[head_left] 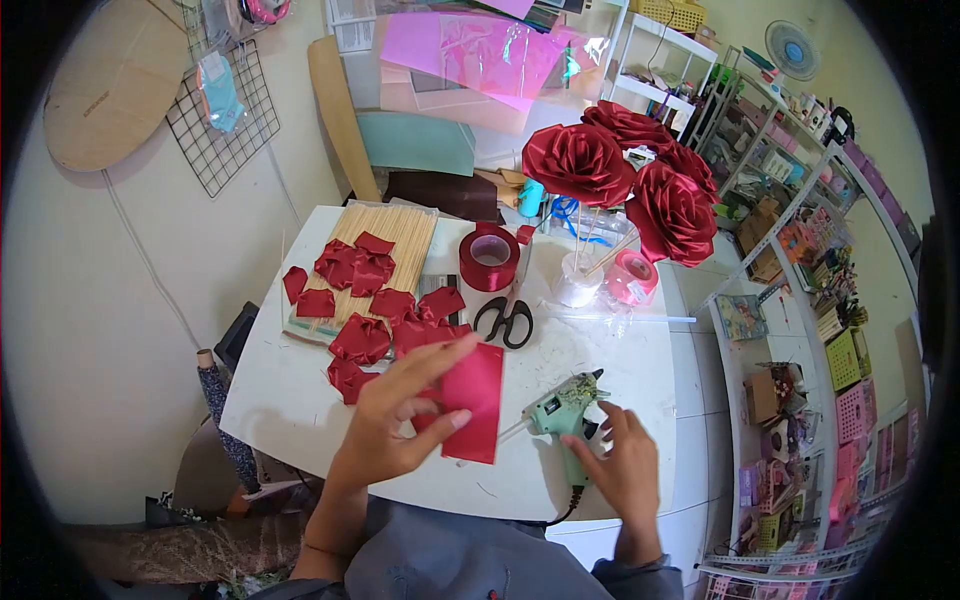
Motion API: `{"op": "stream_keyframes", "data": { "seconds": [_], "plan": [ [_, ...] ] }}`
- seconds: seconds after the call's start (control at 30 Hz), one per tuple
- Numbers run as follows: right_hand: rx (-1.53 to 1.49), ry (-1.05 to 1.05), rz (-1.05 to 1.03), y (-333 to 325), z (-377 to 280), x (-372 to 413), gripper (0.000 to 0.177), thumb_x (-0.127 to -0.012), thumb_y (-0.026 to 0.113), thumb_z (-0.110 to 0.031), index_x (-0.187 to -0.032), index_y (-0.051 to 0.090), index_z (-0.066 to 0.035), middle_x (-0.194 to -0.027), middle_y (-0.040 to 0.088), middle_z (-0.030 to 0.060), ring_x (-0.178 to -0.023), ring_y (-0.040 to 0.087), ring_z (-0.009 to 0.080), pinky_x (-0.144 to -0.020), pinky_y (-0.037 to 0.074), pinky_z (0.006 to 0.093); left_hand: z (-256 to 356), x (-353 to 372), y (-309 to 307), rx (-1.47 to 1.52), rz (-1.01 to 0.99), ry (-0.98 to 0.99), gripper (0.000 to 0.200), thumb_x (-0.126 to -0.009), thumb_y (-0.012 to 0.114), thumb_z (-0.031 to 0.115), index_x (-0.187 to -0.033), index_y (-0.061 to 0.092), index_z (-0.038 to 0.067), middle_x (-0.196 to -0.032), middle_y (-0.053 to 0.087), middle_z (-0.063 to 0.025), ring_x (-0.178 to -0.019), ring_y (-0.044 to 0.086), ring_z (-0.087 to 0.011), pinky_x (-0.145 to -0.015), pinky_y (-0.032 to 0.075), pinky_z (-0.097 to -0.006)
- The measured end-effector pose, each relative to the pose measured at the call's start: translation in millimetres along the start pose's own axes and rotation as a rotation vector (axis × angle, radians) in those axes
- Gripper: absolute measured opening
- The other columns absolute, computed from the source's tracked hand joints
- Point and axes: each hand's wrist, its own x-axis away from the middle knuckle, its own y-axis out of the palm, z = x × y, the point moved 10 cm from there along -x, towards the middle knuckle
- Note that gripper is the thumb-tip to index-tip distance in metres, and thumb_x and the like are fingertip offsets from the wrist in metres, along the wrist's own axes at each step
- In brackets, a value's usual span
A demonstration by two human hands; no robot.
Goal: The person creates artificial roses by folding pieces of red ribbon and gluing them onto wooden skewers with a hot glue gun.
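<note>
My left hand (400, 415) is at a rectangular piece of red satin ribbon (478, 410), thumb across its face, index finger stretched out over its top and slightly blurred. The ribbon piece stands out smooth and flat, its lower edge near the table front. Beside the glue gun my right hand (625, 465) hovers with fingers apart and nothing in them. The pale green glue gun (563, 412) lies on its side, a glue stick out of its back and its cord running off the front edge. Folded red ribbon petals (360, 340) lie to the left of the ribbon piece.
Black-handled scissors (505, 322) lie behind the ribbon piece, near a red ribbon roll (489, 257). Bamboo sticks (400, 225) lie at the back left. Large red ribbon roses (580, 165) stand at the back right beside a pink roll (632, 277). Shelves (770, 400) line the right side.
</note>
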Motion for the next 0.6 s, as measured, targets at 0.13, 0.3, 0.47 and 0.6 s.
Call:
{"op": "stream_keyframes", "data": {
  "seconds": [0.13, 0.3, 0.47, 0.6],
  "plan": [
    [-0.33, -0.226, -0.016, -33, -38, -17, 0.038, -0.067, 0.069, -0.012, -0.099, 0.054, 0.002, -0.082, 0.056, 0.0121, -0.071, 0.057, 0.0198, -0.058, 0.048, 0.0273, -6, -6, 30, 0.003, -0.09, -0.036, 0.052, -0.069, 0.059, -0.007, -0.118, 0.046, 0.004, -0.115, 0.046, -0.012, -0.096, 0.05, -0.0135, -0.07, 0.051, -0.0216],
    [-0.8, -0.382, -0.043, -34, -49, -35, 0.034, -0.069, 0.065, 0.003, -0.102, 0.055, 0.0, -0.09, 0.059, 0.0114, -0.077, 0.059, 0.0157, -0.063, 0.049, 0.0243, -19, -8, 61, 0.15, -0.082, -0.058, 0.05, -0.071, 0.06, -0.004, -0.118, 0.047, 0.007, -0.114, 0.047, -0.012, -0.089, 0.053, -0.0127, -0.07, 0.051, -0.0232],
    [-0.916, -0.399, 0.084, -37, -38, -34, 0.027, -0.068, 0.062, 0.009, -0.094, 0.059, 0.002, -0.087, 0.06, 0.0109, -0.073, 0.059, 0.0145, -0.065, 0.048, 0.0235, -22, -7, 76, 0.161, -0.148, -0.118, 0.05, -0.069, 0.057, -0.013, -0.116, 0.045, -0.002, -0.113, 0.045, -0.0123, -0.097, 0.052, -0.016, -0.076, 0.05, -0.0241],
    [-0.646, -0.617, 0.185, -49, -54, -21, 0.026, -0.062, 0.064, 0.01, -0.087, 0.062, 0.002, -0.079, 0.06, 0.0109, -0.066, 0.058, 0.0177, -0.058, 0.046, 0.0238, -25, -4, 77, 0.258, -0.083, -0.021, 0.048, -0.072, 0.057, -0.008, -0.117, 0.046, 0.004, -0.115, 0.046, -0.0123, -0.098, 0.051, -0.0161, -0.078, 0.049, -0.0257]
  ]
}}
